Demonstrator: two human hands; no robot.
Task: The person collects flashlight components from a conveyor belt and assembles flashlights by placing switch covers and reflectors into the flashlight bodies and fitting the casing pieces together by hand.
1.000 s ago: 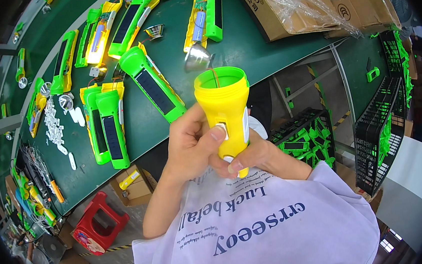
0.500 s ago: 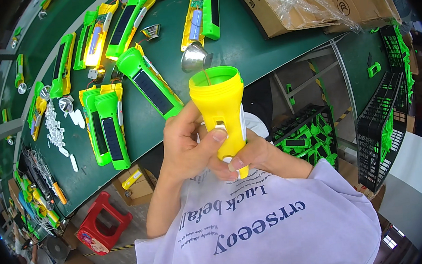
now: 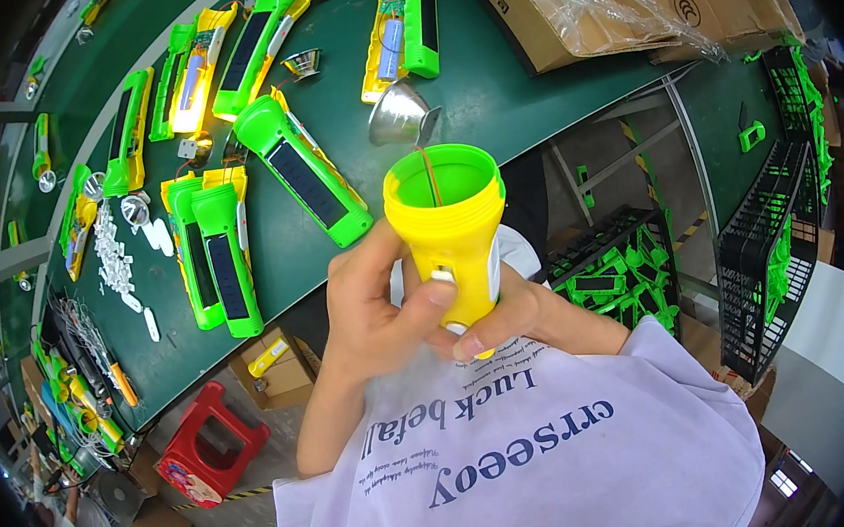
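Observation:
A yellow flashlight body (image 3: 454,231) with a green inside stands tilted in front of my chest, its wide open mouth facing up. My left hand (image 3: 375,303) is closed round its left side, thumb on the white switch (image 3: 442,276). Lower down, my right hand (image 3: 507,316) grips the handle, the thumb by a white round button. A thin reddish wire runs out of the mouth toward a silver reflector cup (image 3: 399,115), which lies at the table's edge beyond the flashlight. Part of the handle is hidden by my fingers.
Several green-and-yellow flashlights (image 3: 302,179) lie on the green table (image 3: 489,107), some opened. Small white parts (image 3: 114,260) are heaped at left. A cardboard box (image 3: 561,10) stands far right; black crates (image 3: 613,267) hold green parts. A red stool (image 3: 212,442) is at lower left.
The flashlight's mouth has tipped toward me and moved slightly right and down, showing more of its inside. The reflector cup has shifted slightly right. Both hands keep their hold.

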